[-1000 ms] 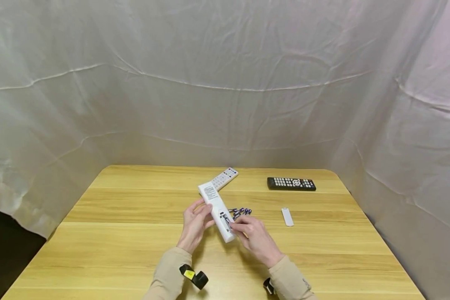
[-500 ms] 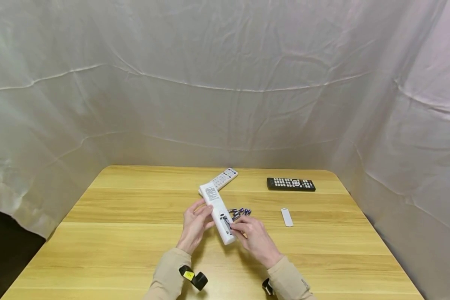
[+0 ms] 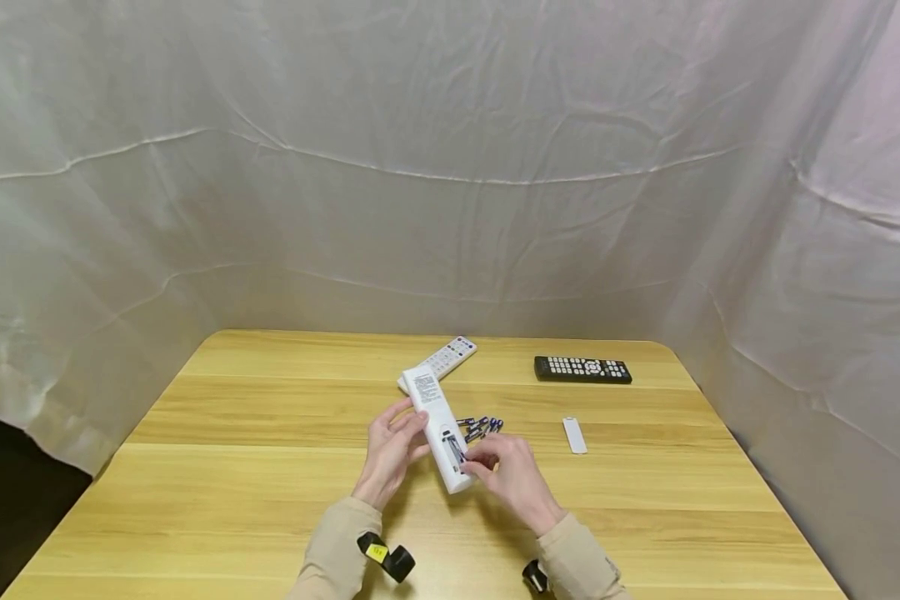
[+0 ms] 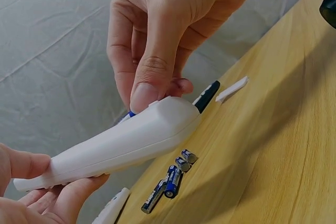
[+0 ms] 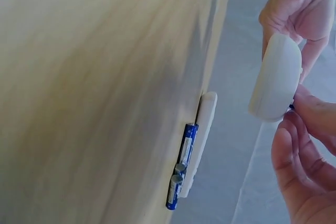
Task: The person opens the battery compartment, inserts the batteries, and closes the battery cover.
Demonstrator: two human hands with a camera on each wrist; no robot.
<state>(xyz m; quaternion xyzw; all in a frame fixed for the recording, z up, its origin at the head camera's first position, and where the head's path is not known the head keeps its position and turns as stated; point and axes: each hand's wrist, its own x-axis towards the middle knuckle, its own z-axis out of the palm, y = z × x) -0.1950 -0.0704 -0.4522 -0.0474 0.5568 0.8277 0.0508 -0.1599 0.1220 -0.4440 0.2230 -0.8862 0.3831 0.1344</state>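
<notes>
A white remote control (image 3: pixel 426 388) lies back side up in my left hand (image 3: pixel 388 454), gripped between thumb and fingers above the table. Its battery compartment (image 3: pixel 452 448) is uncovered and faces up, with a battery in it. At the compartment's lower end, the thumb and fingertips of my right hand (image 3: pixel 512 477) pinch a battery (image 4: pixel 130 114); only its blue end shows beside the thumb in the left wrist view. Several blue and black batteries (image 4: pixel 170 182) lie on the table behind the remote.
To the right lies a small white battery cover (image 3: pixel 574 435). A black remote (image 3: pixel 582 369) rests near the table's back edge. Another white remote (image 3: pixel 452 356) lies button side up behind the held one. Grey fabric (image 3: pixel 450 208) surrounds the wooden table (image 3: pixel 232 467).
The held remote has shifted slightly right and toward me. My right fingers have bent more at the compartment's lower end, while my left grip stays the same.
</notes>
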